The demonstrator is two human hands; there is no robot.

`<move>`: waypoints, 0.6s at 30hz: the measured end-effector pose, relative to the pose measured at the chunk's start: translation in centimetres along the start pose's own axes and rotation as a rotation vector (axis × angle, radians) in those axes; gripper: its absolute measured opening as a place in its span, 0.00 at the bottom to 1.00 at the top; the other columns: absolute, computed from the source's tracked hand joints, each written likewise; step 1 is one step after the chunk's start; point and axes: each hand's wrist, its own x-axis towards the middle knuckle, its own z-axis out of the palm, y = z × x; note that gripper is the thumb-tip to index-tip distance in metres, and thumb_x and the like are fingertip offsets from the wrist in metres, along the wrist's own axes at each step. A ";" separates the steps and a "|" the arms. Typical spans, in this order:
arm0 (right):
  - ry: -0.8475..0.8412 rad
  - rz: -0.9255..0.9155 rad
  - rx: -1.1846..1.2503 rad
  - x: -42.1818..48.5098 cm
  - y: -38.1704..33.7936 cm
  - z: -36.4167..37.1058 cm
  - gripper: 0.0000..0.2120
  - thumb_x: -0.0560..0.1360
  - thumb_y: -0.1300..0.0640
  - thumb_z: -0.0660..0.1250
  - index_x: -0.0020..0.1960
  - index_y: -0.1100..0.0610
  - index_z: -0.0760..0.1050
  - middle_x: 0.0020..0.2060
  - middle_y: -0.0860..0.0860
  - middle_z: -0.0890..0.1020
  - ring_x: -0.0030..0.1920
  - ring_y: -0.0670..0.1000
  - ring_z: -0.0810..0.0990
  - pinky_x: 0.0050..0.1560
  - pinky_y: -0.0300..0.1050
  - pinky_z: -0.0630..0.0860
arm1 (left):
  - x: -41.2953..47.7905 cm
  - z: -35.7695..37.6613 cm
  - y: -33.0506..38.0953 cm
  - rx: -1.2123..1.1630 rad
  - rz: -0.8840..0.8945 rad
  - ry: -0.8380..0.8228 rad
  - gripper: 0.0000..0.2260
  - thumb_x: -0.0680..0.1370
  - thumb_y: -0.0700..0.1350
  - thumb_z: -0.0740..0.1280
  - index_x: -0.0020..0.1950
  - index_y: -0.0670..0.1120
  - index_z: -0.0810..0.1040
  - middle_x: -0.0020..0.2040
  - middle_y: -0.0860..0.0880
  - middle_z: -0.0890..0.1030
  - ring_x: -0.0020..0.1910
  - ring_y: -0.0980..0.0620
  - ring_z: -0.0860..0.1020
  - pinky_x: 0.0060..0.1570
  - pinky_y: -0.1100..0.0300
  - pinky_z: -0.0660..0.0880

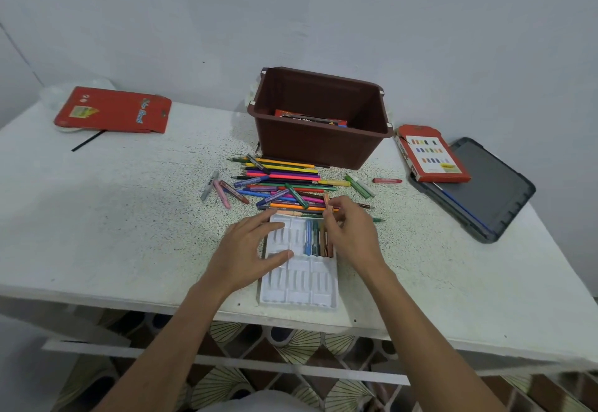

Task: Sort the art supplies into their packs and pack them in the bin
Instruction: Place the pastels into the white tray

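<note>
Tray-filling is in hand: on the desk (129, 217), the grip of the right hand (352, 233) pinches a crayon (327, 201) over the white tray (301, 292). The left hand (249, 249), spread, steadies it. Next, the crayon likely needs seating in a free slot.

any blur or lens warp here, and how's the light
Head view: wide-angle warp bends the table edges; light is soft and even, no glare; the right hand pinching a crayon looks slightly motion-blurred; pack lettering in the bin is unreadable.
</note>
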 end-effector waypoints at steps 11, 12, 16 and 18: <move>-0.027 -0.059 -0.250 3.8 0.2 1.1 0.14 0.80 0.56 0.63 0.65 0.55 0.73 0.51 0.55 0.81 0.47 0.55 0.81 0.45 0.52 0.79 | 0.0 0.0 0.0 -0.006 -0.016 -0.015 0.33 0.70 0.72 0.60 0.68 0.54 0.75 0.75 0.59 0.65 0.72 0.54 0.66 0.71 0.46 0.62; -0.046 -0.046 -0.231 4.0 0.2 1.1 0.15 0.79 0.58 0.63 0.66 0.56 0.72 0.51 0.56 0.81 0.48 0.56 0.81 0.46 0.52 0.80 | 0.0 0.0 0.0 -0.008 -0.019 -0.017 0.33 0.70 0.72 0.60 0.68 0.54 0.75 0.75 0.58 0.65 0.72 0.54 0.66 0.71 0.46 0.62; -0.079 -0.010 -0.141 4.4 0.6 0.9 0.17 0.79 0.59 0.63 0.68 0.55 0.73 0.48 0.57 0.83 0.49 0.56 0.82 0.48 0.47 0.79 | 0.0 0.0 0.0 0.002 -0.022 -0.025 0.33 0.70 0.73 0.59 0.69 0.55 0.74 0.75 0.60 0.64 0.72 0.55 0.65 0.71 0.47 0.61; -0.094 -0.008 -0.120 4.2 0.4 0.5 0.16 0.80 0.59 0.63 0.67 0.54 0.74 0.46 0.56 0.83 0.43 0.52 0.83 0.41 0.37 0.77 | 0.0 0.0 -0.1 0.006 -0.022 -0.027 0.33 0.70 0.73 0.59 0.69 0.55 0.74 0.75 0.60 0.63 0.72 0.55 0.65 0.71 0.47 0.60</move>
